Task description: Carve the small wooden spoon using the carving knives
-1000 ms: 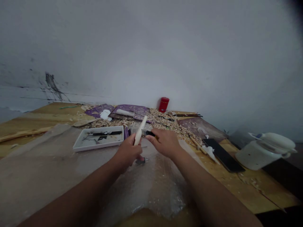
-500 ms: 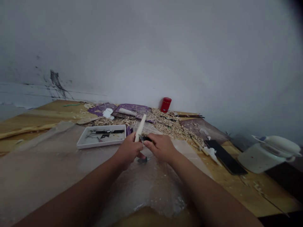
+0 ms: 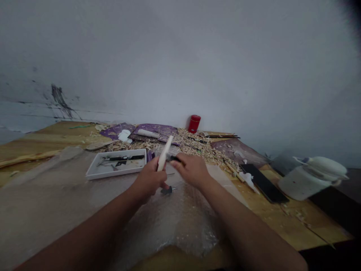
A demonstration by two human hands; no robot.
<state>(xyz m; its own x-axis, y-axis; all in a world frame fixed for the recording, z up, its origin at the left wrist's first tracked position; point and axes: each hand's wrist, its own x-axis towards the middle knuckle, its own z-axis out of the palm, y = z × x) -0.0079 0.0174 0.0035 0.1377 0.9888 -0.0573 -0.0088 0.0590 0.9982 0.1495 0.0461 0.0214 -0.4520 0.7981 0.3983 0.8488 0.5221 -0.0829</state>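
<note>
Nearest lies a sheet of bubble wrap [image 3: 180,222] over the lap, with a small dark tool [image 3: 167,190] on it just below the hands. The left hand [image 3: 149,180] is closed around a pale wooden stick [image 3: 165,153], which tilts toward 1 o'clock. The right hand [image 3: 191,170] is closed narrowly on a black-handled knife [image 3: 173,158], its blade too small to make out. A slip off the wood could drive the blade into the left hand's fingers. Compared with half a second ago, the hands stand slightly farther apart. At 10 o'clock sits a white tray [image 3: 115,163] of tools; wood shavings [image 3: 197,145] spread across the desk [image 3: 293,226] at 12 o'clock, with a red tin [image 3: 194,124] beyond against the wall.
</note>
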